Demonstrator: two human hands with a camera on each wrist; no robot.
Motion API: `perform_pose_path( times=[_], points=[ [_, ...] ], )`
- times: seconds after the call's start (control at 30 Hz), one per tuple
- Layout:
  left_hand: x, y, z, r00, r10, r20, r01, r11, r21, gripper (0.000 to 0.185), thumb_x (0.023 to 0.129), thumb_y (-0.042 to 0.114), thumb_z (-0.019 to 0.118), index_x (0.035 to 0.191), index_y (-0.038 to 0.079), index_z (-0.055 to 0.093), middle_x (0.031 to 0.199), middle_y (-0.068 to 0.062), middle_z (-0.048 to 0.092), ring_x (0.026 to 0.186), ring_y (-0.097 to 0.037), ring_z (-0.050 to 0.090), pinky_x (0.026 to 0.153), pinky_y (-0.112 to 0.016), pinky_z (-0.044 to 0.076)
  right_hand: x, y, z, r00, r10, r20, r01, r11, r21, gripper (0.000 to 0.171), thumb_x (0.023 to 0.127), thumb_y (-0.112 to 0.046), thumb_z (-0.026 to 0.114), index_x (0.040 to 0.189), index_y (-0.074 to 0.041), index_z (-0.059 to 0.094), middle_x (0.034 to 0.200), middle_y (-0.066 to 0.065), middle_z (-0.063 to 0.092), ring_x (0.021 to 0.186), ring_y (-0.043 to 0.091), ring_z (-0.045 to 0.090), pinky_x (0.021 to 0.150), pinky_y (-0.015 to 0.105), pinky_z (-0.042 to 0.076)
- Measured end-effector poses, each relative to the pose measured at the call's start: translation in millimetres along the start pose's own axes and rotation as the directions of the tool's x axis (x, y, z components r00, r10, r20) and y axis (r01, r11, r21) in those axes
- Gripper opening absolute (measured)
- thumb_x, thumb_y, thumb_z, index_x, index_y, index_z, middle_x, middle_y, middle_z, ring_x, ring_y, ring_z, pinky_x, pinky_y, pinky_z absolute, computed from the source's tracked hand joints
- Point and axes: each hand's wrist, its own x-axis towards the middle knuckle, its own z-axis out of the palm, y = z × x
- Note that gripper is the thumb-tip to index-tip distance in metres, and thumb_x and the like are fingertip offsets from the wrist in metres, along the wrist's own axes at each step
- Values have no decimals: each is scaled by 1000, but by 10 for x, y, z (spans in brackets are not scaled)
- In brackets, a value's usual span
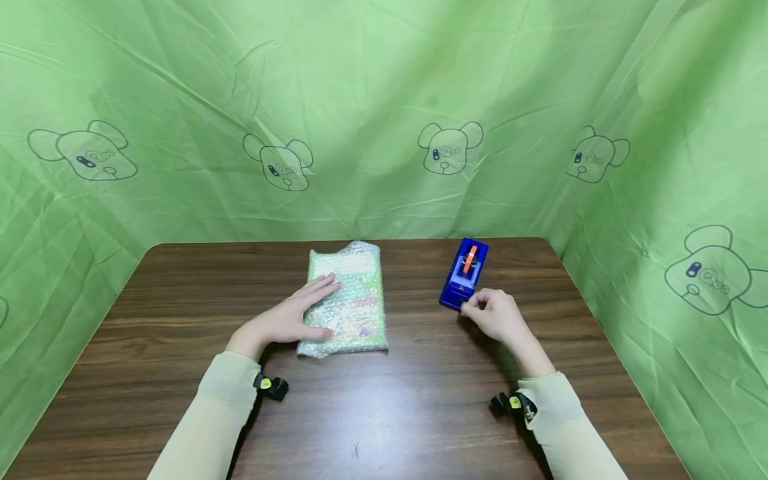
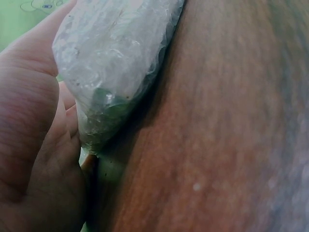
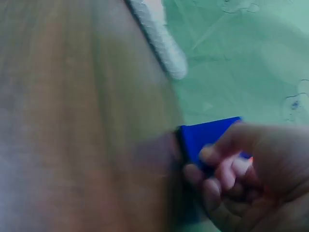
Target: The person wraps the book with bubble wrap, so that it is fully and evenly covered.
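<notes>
A flat package in bubble wrap (image 1: 354, 307), with a green and pink printed face, lies left of the table's middle. My left hand (image 1: 294, 313) rests on its left side, fingers spread and thumb near the lower edge. In the left wrist view, the wrap's crumpled corner (image 2: 111, 72) bulges beside the palm. A blue tape dispenser (image 1: 459, 277) with an orange wheel stands toward the table's back right. With thumb and curled fingers, my right hand (image 1: 495, 317) pinches at its near right corner. In the right wrist view those fingers partly cover the dispenser's blue end (image 3: 207, 135).
The brown wood-grain table (image 1: 372, 427) ends at a green curtain (image 1: 360, 133) printed with bear heads, which hangs behind it and along both sides. Black wrist cameras sit at the left cuff (image 1: 273, 387) and at the right cuff (image 1: 510, 403).
</notes>
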Motion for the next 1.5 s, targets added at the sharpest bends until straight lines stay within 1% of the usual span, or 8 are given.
perform_pose_path(
  times=[0.13, 0.23, 0.43, 0.73, 0.83, 1.0, 1.3, 1.5],
  points=[
    [-5, 1, 8, 1000, 3, 3, -2, 1000, -6, 105, 92, 48, 87, 175, 20, 29, 184, -5, 10, 169, -34, 4, 129, -72, 15, -11, 58, -21, 997, -21, 78, 21, 1000, 2, 21, 96, -18, 78, 76, -16, 76, 71, -5, 68, 64, 13, 58, 59, 28, 45],
    [-3, 12, 11, 1000, 6, 5, -6, 1000, -8, 104, 92, 48, 87, 175, 20, 30, 184, -4, 10, 169, -33, 5, 130, -70, 15, -30, 87, -91, 986, -41, 159, 26, 995, 97, 22, 101, -14, 75, 79, -12, 77, 76, -1, 75, 69, 15, 66, 61, 27, 53],
    [-5, 17, 10, 1000, 5, 5, -5, 1000, -8, 104, 92, 47, 87, 175, 20, 30, 184, -4, 11, 169, -32, 5, 130, -69, 15, -59, 108, -220, 945, -87, 317, 1, 965, 262, 24, 108, -15, 70, 90, 0, 74, 93, 14, 80, 83, 26, 75, 71, 33, 63],
    [-9, -12, 10, 1000, 8, 1, -8, 1000, 2, 105, 92, 48, 87, 175, 20, 30, 184, -4, 11, 169, -33, 5, 131, -69, 14, -55, 44, -299, 906, -123, 406, -16, 947, 322, 25, 111, -22, 68, 102, -1, 76, 94, 17, 79, 81, 26, 79, 66, 34, 62],
    [-8, -15, 9, 1000, 11, -1, -11, 1000, -2, 105, 92, 47, 87, 175, 20, 30, 184, -5, 11, 169, -33, 5, 131, -69, 15, -59, 17, -314, 899, -133, 416, -31, 931, 365, 19, 110, -14, 69, 107, 3, 74, 94, 22, 78, 78, 26, 79, 65, 34, 62],
    [-4, -24, 7, 1000, 13, -4, -13, 1000, -9, 104, 92, 47, 87, 175, 20, 30, 184, -4, 12, 169, -32, 5, 131, -68, 15, -58, 2, -307, 905, -151, 398, -14, 924, 382, 9, 107, -2, 67, 111, 6, 70, 93, 22, 77, 77, 24, 77, 66, 36, 63],
    [0, -25, 7, 1000, 8, -3, -8, 1000, -12, 104, 92, 47, 87, 175, 21, 30, 184, -3, 11, 169, -32, 4, 130, -69, 14, -65, -53, -332, 917, -191, 351, 70, 941, 330, 19, 108, -15, 71, 108, 3, 73, 94, 21, 77, 83, 35, 78, 78, 45, 65],
    [-3, -14, 1, 1000, 4, -1, -4, 1000, -16, 104, 91, 46, 87, 175, 21, 30, 184, -3, 11, 169, -32, 4, 130, -70, 14, -57, -54, -340, 924, -187, 334, 75, 944, 321, 21, 108, -15, 72, 107, 5, 75, 94, 15, 79, 88, 36, 79, 84, 40, 64]
  ],
)
